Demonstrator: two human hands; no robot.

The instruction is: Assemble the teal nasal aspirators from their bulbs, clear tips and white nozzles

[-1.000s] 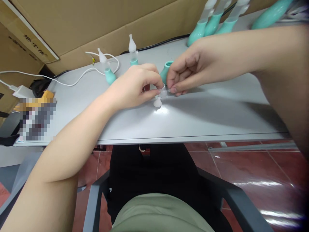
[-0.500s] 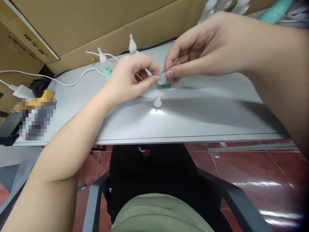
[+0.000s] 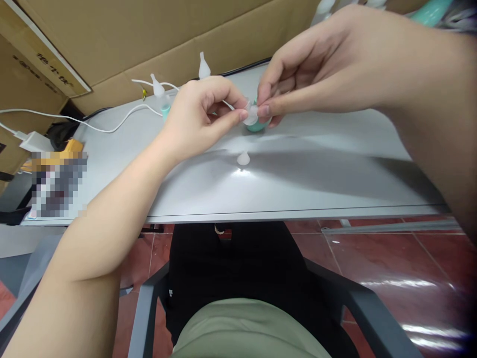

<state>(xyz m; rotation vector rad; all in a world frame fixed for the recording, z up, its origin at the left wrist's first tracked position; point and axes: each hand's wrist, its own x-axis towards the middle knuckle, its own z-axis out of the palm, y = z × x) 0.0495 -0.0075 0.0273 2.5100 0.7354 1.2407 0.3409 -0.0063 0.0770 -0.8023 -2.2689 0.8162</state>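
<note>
Between thumb and fingertips, my left hand (image 3: 212, 112) pinches the left side of a small clear plastic cup-like piece (image 3: 251, 118). On the other side, my right hand (image 3: 309, 82) is closed on the same piece, with thumb and index finger at its right edge. Just beneath it a mint-green body (image 3: 257, 127) shows on the table, mostly covered by the piece and fingers. A small white silicone tip (image 3: 243, 158) stands alone nearer to me. Behind my left hand are a nasal aspirator (image 3: 158, 89) with a white pointed tip and another white pointed tip (image 3: 204, 67), its lower part hidden.
The grey table (image 3: 208, 194) ends at a straight front edge. A cardboard wall (image 3: 160, 35) closes off the back. White cables (image 3: 112, 130) run left to a white adapter (image 3: 35, 141), near a yellow object (image 3: 74, 147). More aspirator parts (image 3: 326, 6) stand back right.
My right hand has shifted slightly right and up, and my left hand slightly up. More of the green body shows under the clear piece. The loose white tip has stayed put.
</note>
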